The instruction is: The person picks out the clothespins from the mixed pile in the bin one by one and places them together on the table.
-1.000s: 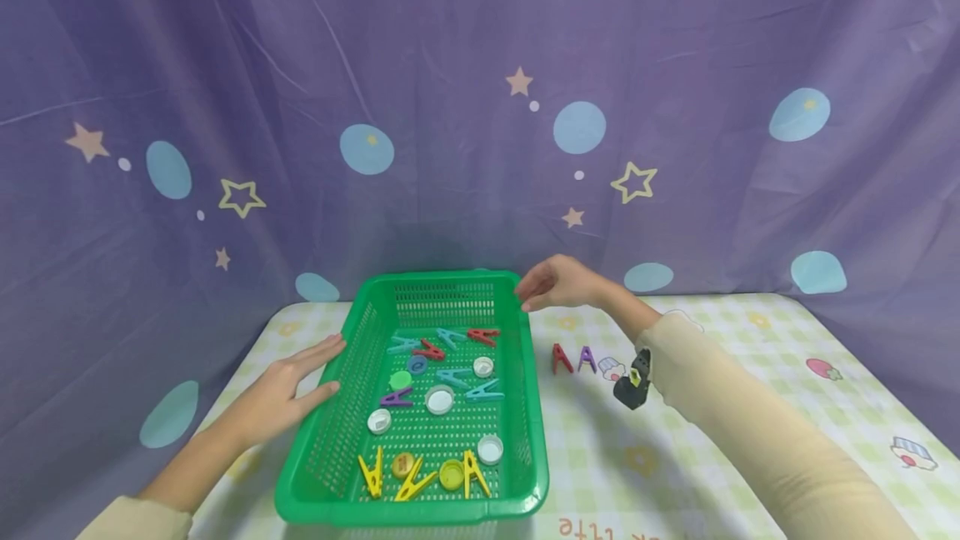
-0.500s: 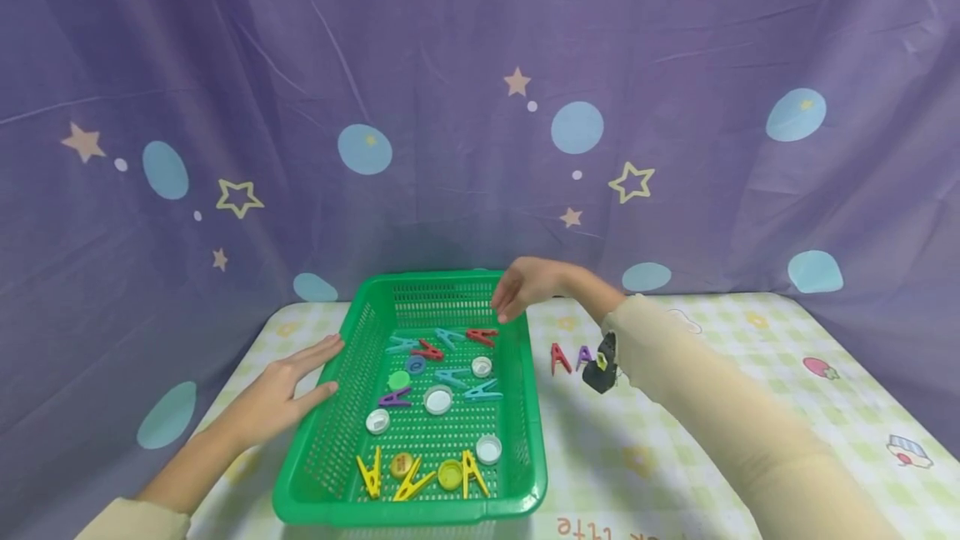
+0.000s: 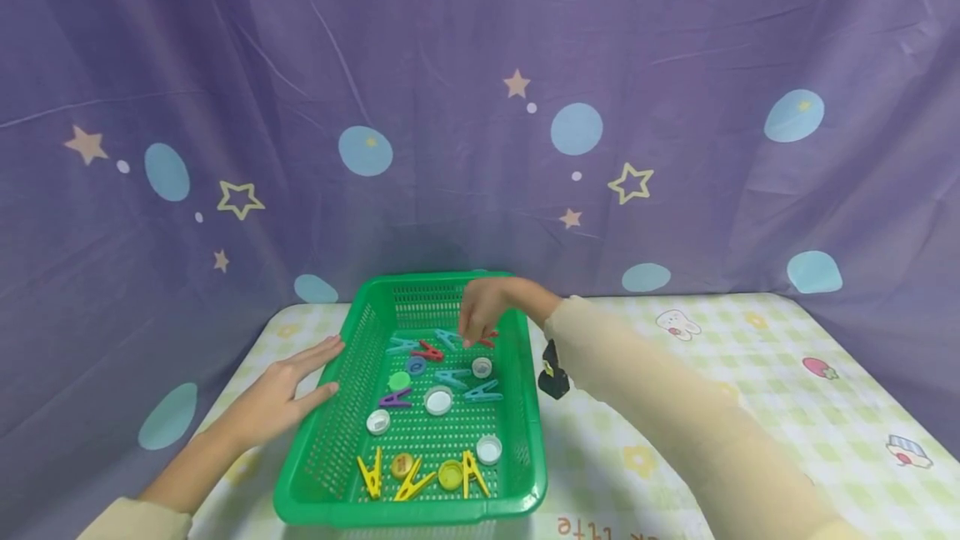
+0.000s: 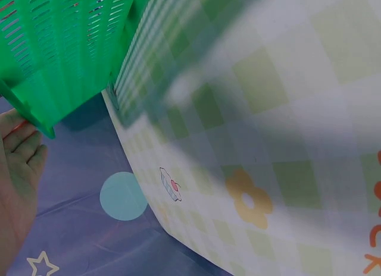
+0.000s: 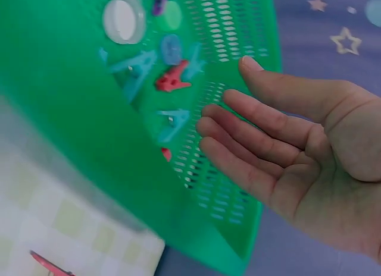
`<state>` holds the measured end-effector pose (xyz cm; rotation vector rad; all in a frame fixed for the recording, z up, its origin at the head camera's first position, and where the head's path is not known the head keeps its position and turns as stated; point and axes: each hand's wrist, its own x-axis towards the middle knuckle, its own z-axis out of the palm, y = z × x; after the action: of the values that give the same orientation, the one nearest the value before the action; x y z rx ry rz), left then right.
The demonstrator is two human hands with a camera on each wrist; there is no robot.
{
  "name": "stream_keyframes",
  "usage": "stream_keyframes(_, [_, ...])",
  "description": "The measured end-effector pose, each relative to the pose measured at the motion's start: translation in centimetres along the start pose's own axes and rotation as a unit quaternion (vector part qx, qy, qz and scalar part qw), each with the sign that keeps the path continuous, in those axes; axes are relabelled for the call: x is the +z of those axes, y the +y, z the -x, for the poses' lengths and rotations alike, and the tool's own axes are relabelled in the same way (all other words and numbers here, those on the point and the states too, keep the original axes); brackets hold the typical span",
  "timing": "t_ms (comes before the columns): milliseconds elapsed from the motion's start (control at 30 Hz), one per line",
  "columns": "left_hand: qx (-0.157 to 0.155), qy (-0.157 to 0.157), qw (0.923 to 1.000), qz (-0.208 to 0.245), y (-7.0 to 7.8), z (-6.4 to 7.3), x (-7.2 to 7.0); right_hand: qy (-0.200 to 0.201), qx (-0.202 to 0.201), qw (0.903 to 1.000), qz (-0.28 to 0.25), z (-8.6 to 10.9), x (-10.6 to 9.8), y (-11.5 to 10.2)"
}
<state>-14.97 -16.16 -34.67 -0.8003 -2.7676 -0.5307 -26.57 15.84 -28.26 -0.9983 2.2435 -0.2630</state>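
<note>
A green plastic basket (image 3: pixel 412 512) with slotted walls holds clothespins and bottle caps. My left hand (image 3: pixel 288 390) rests its straight fingers at the basket's left rim; the left wrist view shows that hand (image 4: pixel 21 163) by the rim. My right hand (image 3: pixel 486 307) hovers over the back right of the basket, fingers pointing down. In the right wrist view this hand (image 5: pixel 297 151) has loosely extended fingers with nothing between them. Close to it lie a light blue clothespin (image 3: pixel 447 338) and a red clothespin (image 3: pixel 427 350); another red one is mostly hidden behind the fingers.
Yellow clothespins (image 3: pixel 371 473) and yellow caps (image 3: pixel 450 475) lie at the basket's front. A white cap (image 3: pixel 438 400) sits mid-basket. Outside on the checked tablecloth (image 3: pixel 637 432), a red clothespin (image 5: pixel 50 265) shows in the right wrist view. A purple curtain (image 3: pixel 450 215) hangs behind.
My right hand has moved left and down from beside the basket's back right corner to over its inside. Its sleeve now covers the clothespins on the cloth. The left hand stays put.
</note>
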Motion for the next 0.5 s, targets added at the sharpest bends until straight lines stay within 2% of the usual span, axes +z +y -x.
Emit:
stream_keyframes(33, [0.001, 0.000, 1.0000, 0.001, 0.0, 0.0, 0.0, -0.017, -0.002, 0.9998, 0.009, -0.4, 0.2, -0.2])
stream_keyframes(100, [0.000, -0.001, 1.0000, 0.000, 0.0, 0.0, 0.0, -0.021, 0.022, 0.9994, 0.014, -1.0, 0.6, -0.5])
stream_keyframes(200, [0.000, 0.000, 1.0000, -0.004, 0.0, 0.0, 0.0, -0.014, 0.079, 0.9962, -0.035, -1.8, 1.3, -1.2])
stream_keyframes(300, [-0.001, -0.001, 1.0000, -0.004, 0.0, 0.1, 0.0, -0.003, 0.142, 0.9870, -0.075, -2.5, 2.2, -1.9])
stream_keyframes(500, [0.001, -0.007, 1.0000, 0.007, -0.1, 0.1, 0.0, -0.044, 0.224, 0.9734, -0.014, -4.0, 3.2, -3.2])
